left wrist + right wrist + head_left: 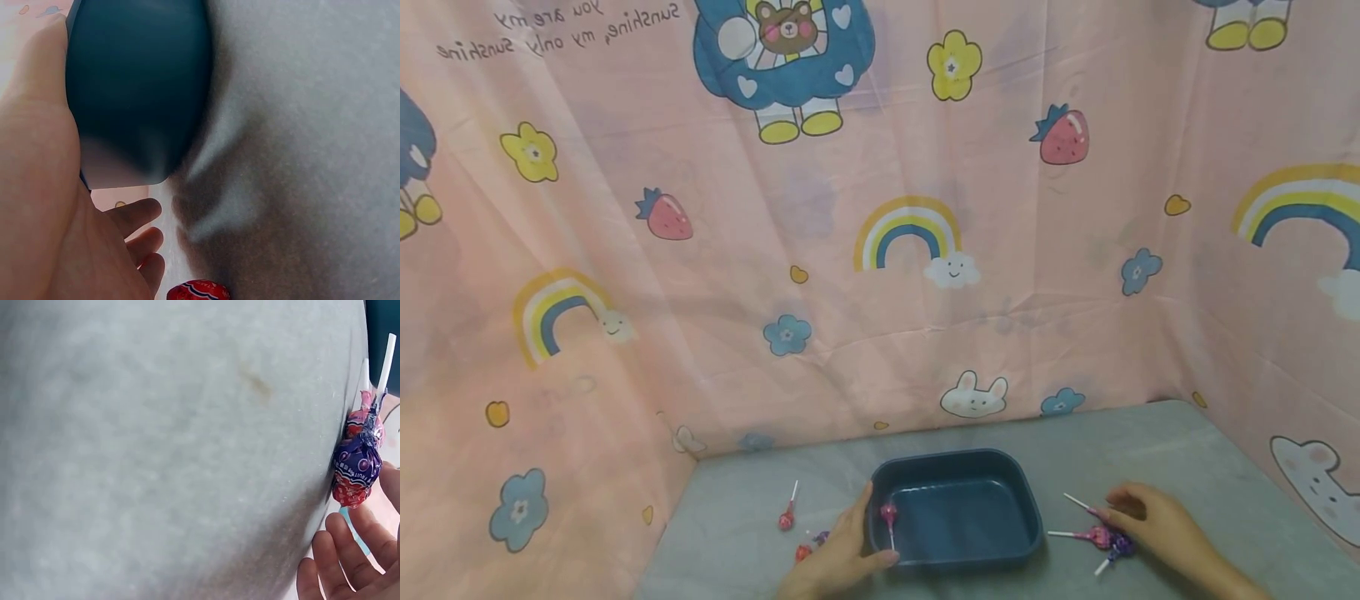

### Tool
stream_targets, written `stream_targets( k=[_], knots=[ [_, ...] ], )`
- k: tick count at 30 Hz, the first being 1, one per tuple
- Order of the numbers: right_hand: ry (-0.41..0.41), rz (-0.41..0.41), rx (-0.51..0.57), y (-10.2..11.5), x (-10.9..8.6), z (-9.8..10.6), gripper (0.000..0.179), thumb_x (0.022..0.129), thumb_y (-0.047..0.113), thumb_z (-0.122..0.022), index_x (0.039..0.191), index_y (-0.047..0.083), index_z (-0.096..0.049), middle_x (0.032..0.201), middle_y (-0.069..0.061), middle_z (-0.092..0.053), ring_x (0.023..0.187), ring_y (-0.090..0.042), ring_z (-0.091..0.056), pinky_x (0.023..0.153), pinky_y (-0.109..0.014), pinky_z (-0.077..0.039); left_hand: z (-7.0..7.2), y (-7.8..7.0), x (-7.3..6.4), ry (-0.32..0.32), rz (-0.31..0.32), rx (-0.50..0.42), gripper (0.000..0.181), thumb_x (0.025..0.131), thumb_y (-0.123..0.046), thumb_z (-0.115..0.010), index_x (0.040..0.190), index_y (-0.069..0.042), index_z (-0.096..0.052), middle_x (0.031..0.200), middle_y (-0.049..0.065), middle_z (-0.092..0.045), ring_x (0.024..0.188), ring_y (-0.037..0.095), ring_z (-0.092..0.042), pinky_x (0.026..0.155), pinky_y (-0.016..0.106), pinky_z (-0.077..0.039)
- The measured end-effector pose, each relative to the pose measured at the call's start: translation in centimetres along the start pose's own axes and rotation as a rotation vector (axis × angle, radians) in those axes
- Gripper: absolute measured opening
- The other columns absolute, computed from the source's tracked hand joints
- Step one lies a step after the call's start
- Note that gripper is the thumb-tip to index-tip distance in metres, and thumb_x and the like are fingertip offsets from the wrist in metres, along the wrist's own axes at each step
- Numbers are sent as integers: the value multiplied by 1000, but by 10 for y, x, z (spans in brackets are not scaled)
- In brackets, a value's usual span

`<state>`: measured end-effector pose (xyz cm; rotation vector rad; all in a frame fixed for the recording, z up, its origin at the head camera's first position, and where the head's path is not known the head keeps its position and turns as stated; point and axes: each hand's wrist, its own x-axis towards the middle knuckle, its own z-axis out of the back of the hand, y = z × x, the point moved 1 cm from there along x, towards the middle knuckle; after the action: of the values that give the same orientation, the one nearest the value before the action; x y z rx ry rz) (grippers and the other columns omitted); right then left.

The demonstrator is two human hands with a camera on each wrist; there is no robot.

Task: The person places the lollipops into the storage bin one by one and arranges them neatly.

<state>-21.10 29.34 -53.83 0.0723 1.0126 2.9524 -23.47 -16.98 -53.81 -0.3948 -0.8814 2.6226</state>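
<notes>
My left hand (842, 546) is at the left end of a dark blue rectangular tray (955, 554). Its thumb lies over the near corner and a finger runs along the outer left wall; the other fingers (144, 244) hang loosely bent below. One pink lollipop (889, 512) leans inside the tray against the left wall. On the right, my right hand (1157, 525) hovers beside a group of lollipops, thumb and fingers apart. A purple-wrapped lollipop (357, 459) is nearest its thumb, overlapping a pink one (1100, 536). Another white stick (1078, 502) points out by the thumb.
A red lollipop (786, 520) lies on the grey table (730, 500) at the left, and more wrapped candies (805, 552) sit partly behind the left hand. Pink printed cloth (910, 333) hangs behind and along both sides of the table.
</notes>
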Motion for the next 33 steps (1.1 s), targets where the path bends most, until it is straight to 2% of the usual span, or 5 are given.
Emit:
stream_targets(
  k=[5,12,17,23,33],
  knots=[
    [7,-15,-5,-3,0,-1,46,79,49,-69,97,7,-67,94,-5,-70,85,-19,-66,73,-37,-54,1,0,0,-1,-14,1,105,80,-61,-61,152,-24,5,158,15,-18,142,38,-24,106,62,-31],
    [-1,-33,-30,-5,-1,-1,52,77,54,-69,96,6,-67,92,-6,-70,84,-19,-65,73,-40,-53,-1,2,2,0,2,13,105,79,-63,-61,152,-27,5,158,14,-18,143,36,-24,108,60,-31],
    [7,-40,-91,-4,-1,-1,46,78,54,-67,88,9,-67,85,-1,-67,79,-15,-60,69,-39,-51,-1,3,2,-6,-22,23,105,80,-62,-61,153,-24,5,156,16,-20,141,39,-26,106,62,-32],
    [-7,-21,-154,1,-4,-1,40,78,52,-68,81,12,-67,79,1,-62,75,-13,-54,66,-34,-46,-2,4,4,-14,-12,19,106,79,-63,-62,153,-26,4,157,15,-21,141,37,-26,107,61,-32],
    [-15,-11,-159,0,-1,-3,36,76,49,-71,81,13,-67,80,1,-62,76,-13,-54,68,-37,-48,-4,5,6,-20,-7,8,106,78,-63,-62,153,-25,3,156,14,-22,141,35,-27,106,61,-33]
  ],
)
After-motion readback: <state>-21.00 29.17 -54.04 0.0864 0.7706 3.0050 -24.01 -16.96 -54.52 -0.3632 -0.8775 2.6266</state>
